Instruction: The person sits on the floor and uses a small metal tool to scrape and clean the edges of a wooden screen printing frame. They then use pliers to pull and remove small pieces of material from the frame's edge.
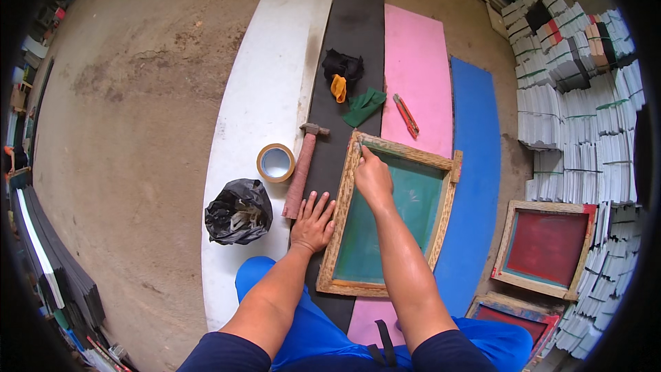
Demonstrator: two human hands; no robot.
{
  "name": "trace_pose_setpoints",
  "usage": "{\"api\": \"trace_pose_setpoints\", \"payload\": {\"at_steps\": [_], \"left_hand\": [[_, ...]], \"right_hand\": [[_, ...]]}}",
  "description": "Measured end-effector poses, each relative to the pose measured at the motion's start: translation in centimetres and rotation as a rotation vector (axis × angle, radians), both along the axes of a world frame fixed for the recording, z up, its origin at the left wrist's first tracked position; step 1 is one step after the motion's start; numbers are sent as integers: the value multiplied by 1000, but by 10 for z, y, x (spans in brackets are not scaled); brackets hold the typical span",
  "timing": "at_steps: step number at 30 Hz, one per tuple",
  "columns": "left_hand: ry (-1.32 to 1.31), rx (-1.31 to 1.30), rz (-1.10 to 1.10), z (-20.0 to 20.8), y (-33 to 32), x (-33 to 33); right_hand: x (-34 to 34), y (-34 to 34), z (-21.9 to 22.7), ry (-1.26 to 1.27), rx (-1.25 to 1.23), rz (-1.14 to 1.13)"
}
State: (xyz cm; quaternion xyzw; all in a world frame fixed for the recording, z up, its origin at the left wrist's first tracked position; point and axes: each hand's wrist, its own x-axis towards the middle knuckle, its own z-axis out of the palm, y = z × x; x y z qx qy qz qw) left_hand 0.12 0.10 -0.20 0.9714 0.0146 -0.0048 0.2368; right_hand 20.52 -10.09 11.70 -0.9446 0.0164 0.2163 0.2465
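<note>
A wooden screen frame (329, 248) with green mesh (413, 189) lies before me across the dark and pink mats. My left hand (314, 224) rests flat on the dark mat, fingers spread, beside the frame's left rail. Over the mesh, my right hand (374, 176) stretches its index finger to the frame's far left inner corner. Its other fingers are curled, and whatever they may hold is hidden. A hammer (301, 173) with a wrapped handle lies just beyond my left hand, next to a roll of brown tape (275, 163).
A black plastic bag (239, 212) stands open on the white mat (275, 62). Black cloth (342, 65), orange cloth (338, 88), green cloth (363, 106) and a red utility knife (406, 116) lie beyond the frame. Red-meshed frames (544, 248) and tied sheet stacks (578, 120) line the right.
</note>
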Motion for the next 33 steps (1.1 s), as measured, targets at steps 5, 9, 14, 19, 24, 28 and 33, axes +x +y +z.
{"api": "trace_pose_setpoints", "payload": {"at_steps": [5,9,14,19,24,28,33], "left_hand": [[-27,-29,4,2,-3,1],[-50,-52,14,4,-1,-1],[-77,-43,11,3,-2,3],[-80,-31,33,1,-2,4],[-57,-4,30,0,-2,2],[-19,18,43,2,-4,-1],[-8,24,46,3,-4,0]], "right_hand": [[-10,-9,-8,-59,58,-33],[-35,-20,-3,-45,108,-142],[-81,-61,-39,-199,194,-86],[-108,-81,-21,-124,191,-25],[-97,-98,-16,-166,100,131],[-75,-94,-10,-204,-27,278],[-58,-94,-22,-257,-87,395]]}}
